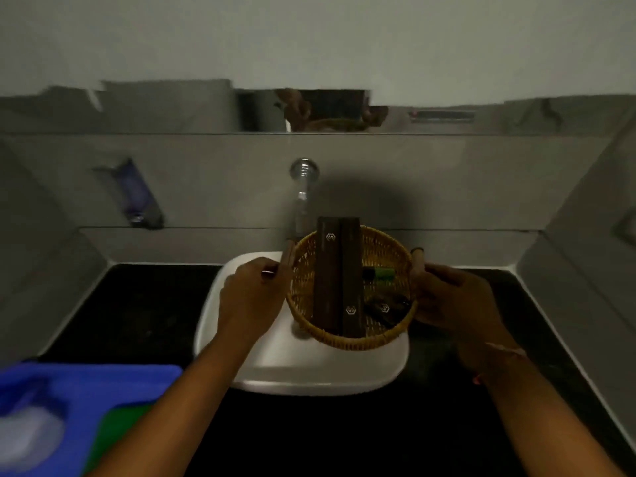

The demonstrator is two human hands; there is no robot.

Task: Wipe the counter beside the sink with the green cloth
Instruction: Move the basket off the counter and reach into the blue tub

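A round wicker basket hangs over the white sink, held by both handles. My left hand grips its left handle and my right hand grips the right one. Inside lie two long dark brown boxes, a small green item and a dark packet. The green cloth lies folded on a blue tray at the bottom left, partly behind my left forearm. Black counter runs on both sides of the sink.
A chrome tap sticks out of the grey tiled wall above the sink. A purple tube hangs on the wall to the left. A white object sits on the blue tray. A mirror strip runs above the tiles.
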